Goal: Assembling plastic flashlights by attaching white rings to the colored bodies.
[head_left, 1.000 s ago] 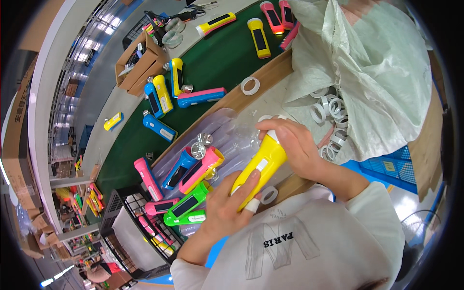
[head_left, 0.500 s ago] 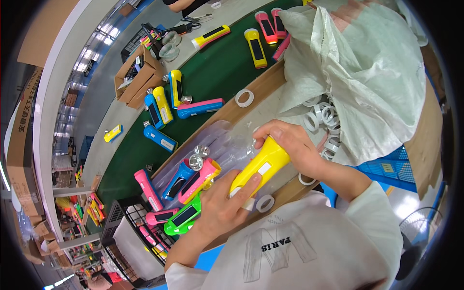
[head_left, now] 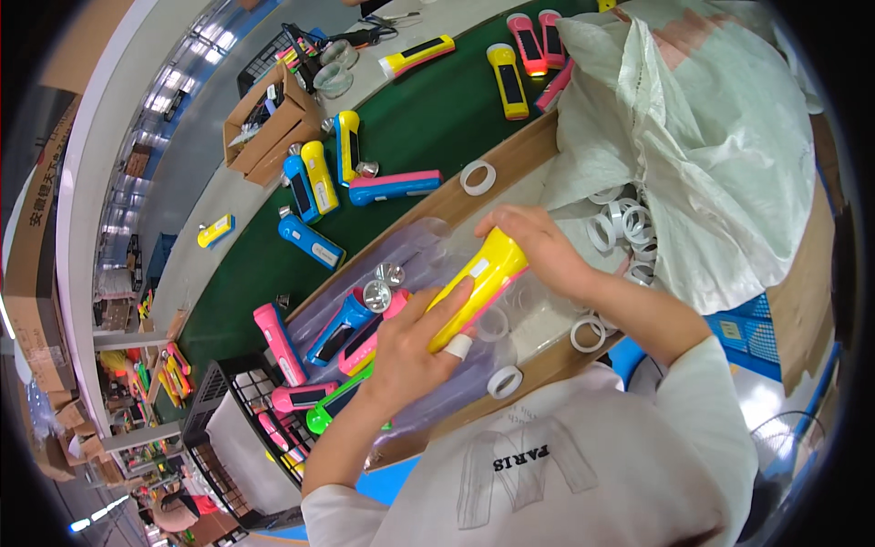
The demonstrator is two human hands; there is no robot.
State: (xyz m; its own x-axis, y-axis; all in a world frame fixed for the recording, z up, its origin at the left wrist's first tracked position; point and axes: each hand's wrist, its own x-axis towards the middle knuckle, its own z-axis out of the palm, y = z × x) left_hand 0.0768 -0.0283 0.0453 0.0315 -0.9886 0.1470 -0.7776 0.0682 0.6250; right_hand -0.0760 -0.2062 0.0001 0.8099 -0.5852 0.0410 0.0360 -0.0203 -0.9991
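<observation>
A yellow flashlight (head_left: 481, 284) with a pink underside and a white switch is held slantwise in front of my chest. My left hand (head_left: 401, 354) is closed round its lower body, and a white band wraps one finger. At the wide upper end, my right hand (head_left: 540, 248) grips the head, hiding its front. Below my left hand lie a green flashlight (head_left: 330, 407), a pink-and-yellow flashlight (head_left: 357, 354) and a blue flashlight (head_left: 333, 339) with a bare silver reflector (head_left: 377, 295), on clear plastic sheeting (head_left: 415, 239).
White rings (head_left: 629, 228) are heaped at the mouth of a big white woven sack (head_left: 720, 164). Several flashlights (head_left: 310, 240) lie on the green belt (head_left: 232, 314). A black crate (head_left: 219, 401) stands at lower left, and a cardboard box (head_left: 273, 123) sits beyond the belt.
The yellow flashlight has rolled in my hands, so its pink side now shows. My right hand has shifted round its head. The whole view has moved slightly.
</observation>
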